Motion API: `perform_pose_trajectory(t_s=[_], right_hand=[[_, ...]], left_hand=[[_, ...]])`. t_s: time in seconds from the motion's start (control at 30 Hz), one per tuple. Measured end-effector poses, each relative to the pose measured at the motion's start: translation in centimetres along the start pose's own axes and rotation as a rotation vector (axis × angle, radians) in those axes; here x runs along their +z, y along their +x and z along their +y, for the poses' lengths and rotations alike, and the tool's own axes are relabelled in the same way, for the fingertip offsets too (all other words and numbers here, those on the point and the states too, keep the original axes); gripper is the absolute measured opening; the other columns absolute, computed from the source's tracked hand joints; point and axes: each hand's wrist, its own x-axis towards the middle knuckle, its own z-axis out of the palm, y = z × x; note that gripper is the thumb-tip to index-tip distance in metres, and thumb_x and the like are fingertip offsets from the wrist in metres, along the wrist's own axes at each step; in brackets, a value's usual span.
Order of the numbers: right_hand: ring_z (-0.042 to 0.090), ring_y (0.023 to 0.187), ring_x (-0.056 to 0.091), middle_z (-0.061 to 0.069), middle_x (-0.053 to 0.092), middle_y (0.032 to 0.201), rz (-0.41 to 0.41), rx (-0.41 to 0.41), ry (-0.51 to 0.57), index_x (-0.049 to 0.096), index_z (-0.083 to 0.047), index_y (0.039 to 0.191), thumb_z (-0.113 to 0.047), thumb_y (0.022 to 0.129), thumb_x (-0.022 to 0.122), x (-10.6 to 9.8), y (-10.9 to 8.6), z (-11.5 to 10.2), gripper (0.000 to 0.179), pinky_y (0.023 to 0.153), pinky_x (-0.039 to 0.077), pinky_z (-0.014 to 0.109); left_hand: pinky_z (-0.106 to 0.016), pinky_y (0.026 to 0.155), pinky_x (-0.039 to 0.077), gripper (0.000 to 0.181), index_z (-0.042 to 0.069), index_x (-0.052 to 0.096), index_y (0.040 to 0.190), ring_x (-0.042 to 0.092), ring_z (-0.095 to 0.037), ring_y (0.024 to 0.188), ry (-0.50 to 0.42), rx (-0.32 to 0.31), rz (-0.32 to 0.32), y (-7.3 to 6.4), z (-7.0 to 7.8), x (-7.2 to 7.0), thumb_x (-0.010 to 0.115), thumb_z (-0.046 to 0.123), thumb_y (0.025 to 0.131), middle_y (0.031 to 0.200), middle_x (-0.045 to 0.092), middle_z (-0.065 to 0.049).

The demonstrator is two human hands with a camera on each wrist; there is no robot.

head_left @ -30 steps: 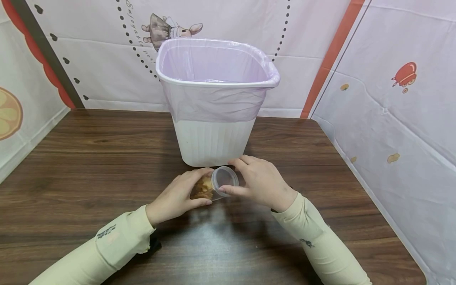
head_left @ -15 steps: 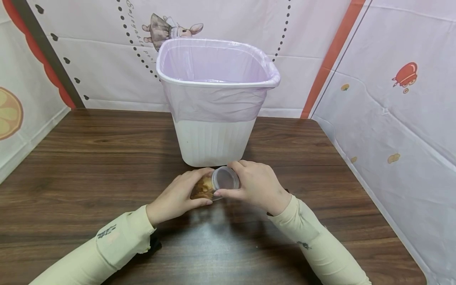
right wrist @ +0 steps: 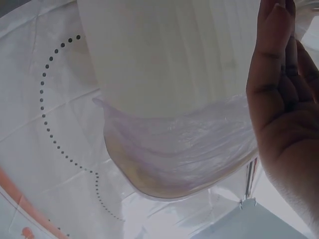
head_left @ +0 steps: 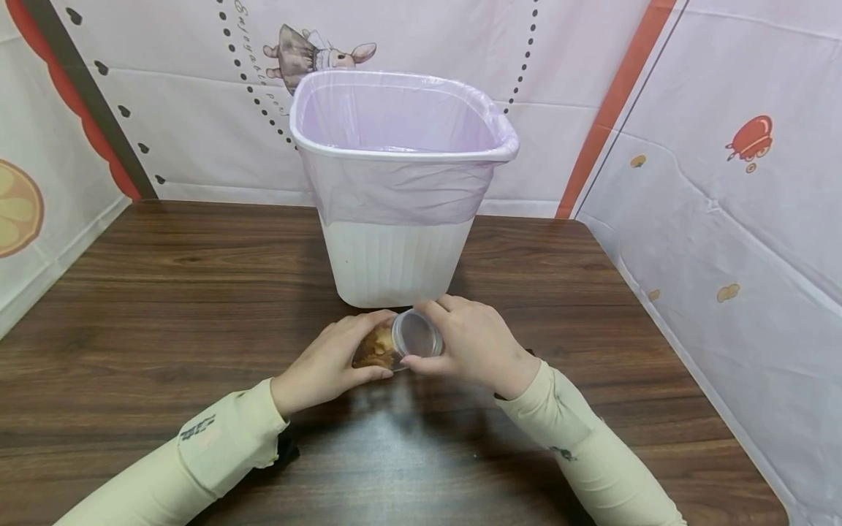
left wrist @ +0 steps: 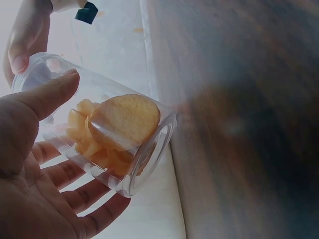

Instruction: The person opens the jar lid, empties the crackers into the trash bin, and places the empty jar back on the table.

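Note:
A clear plastic jar [left wrist: 89, 82] with golden-brown slices or chunks [left wrist: 124, 122] inside stands low over the table in front of the bin. My left hand [head_left: 332, 358] grips its side, thumb on the near side and fingers round the far side. At the top end is a translucent round lid [head_left: 419, 334], tilted towards me. The thumb and fingers of my right hand [head_left: 475, 342] hold that lid by its edge. In the left wrist view, the chunks are gathered towards the jar's bottom. The right wrist view shows part of my right hand [right wrist: 284, 99] but hides the lid.
Just behind the hands stands a white bin [head_left: 397, 259] lined with a thin purple bag [head_left: 401, 186]. Dark wood-grain table [head_left: 197, 270] surrounds it. Printed cloth hangs along the back [head_left: 566, 66] and the right side [head_left: 743, 234].
My right hand has shifted slightly left onto the lid, and its thumb has moved along the near edge. The left hand and jar stay nearly still.

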Motion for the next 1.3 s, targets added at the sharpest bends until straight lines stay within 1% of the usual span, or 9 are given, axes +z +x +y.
perform_pose_trajectory(t_s=[0.17, 0.4, 0.57, 0.73, 1.03, 1.3], right_hand=[[0.014, 0.072, 0.060, 0.001, 0.063, 0.090, -0.046, -0.044, 0.027, 0.063, -0.010, 0.115, -0.049, 0.068, 0.078, -0.3, 0.0, 0.3, 0.063, 0.060, 0.052, 0.029], [0.014, 0.079, 0.061, 0.002, 0.062, 0.100, -0.092, -0.094, 0.081, 0.060, -0.011, 0.122, -0.041, 0.068, 0.080, -0.7, 0.0, 0.6, 0.065, 0.065, 0.053, 0.030], [0.014, 0.084, 0.062, 0.002, 0.061, 0.107, -0.113, -0.141, 0.108, 0.057, -0.012, 0.126, -0.035, 0.069, 0.081, -0.9, 0.1, 0.9, 0.066, 0.070, 0.054, 0.030], [0.015, 0.088, 0.063, 0.003, 0.061, 0.110, -0.117, -0.179, 0.120, 0.056, -0.011, 0.128, -0.032, 0.069, 0.082, -1.1, 0.1, 1.1, 0.068, 0.076, 0.054, 0.031], [0.016, 0.094, 0.063, 0.004, 0.061, 0.114, -0.121, -0.207, 0.128, 0.055, -0.011, 0.129, -0.030, 0.068, 0.084, -1.0, 0.1, 1.2, 0.070, 0.081, 0.053, 0.031], [0.016, 0.094, 0.062, 0.003, 0.060, 0.115, -0.120, -0.234, 0.114, 0.053, -0.013, 0.131, -0.027, 0.065, 0.087, -0.9, 0.2, 1.2, 0.075, 0.081, 0.053, 0.032]], left_hand=[[-0.038, 0.086, 0.048, 0.075, 0.013, 0.047, 0.136, 0.059, -0.014, 0.102, -0.003, 0.011, 0.003, 0.0, 0.0, 0.0, 0.084, 0.030, 0.072, 0.121, 0.063, -0.001], [-0.040, 0.088, 0.048, 0.075, 0.012, 0.047, 0.135, 0.059, -0.015, 0.104, 0.002, 0.026, 0.006, -0.1, -0.1, 0.1, 0.084, 0.030, 0.073, 0.124, 0.062, -0.001], [-0.040, 0.089, 0.049, 0.074, 0.011, 0.048, 0.135, 0.059, -0.016, 0.106, 0.002, 0.033, 0.007, -0.1, -0.1, 0.1, 0.083, 0.031, 0.073, 0.125, 0.061, -0.002], [-0.040, 0.090, 0.049, 0.074, 0.010, 0.048, 0.135, 0.060, -0.016, 0.107, -0.003, 0.031, -0.001, -0.1, 0.0, 0.1, 0.083, 0.031, 0.073, 0.125, 0.061, -0.003], [-0.043, 0.092, 0.048, 0.074, 0.010, 0.047, 0.136, 0.059, -0.018, 0.110, 0.003, 0.021, -0.008, -0.1, -0.1, 0.1, 0.083, 0.032, 0.074, 0.128, 0.060, -0.003], [-0.046, 0.093, 0.047, 0.076, 0.011, 0.046, 0.137, 0.058, -0.020, 0.113, 0.010, 0.011, -0.009, -0.1, -0.1, 0.1, 0.083, 0.032, 0.074, 0.129, 0.060, -0.004]])
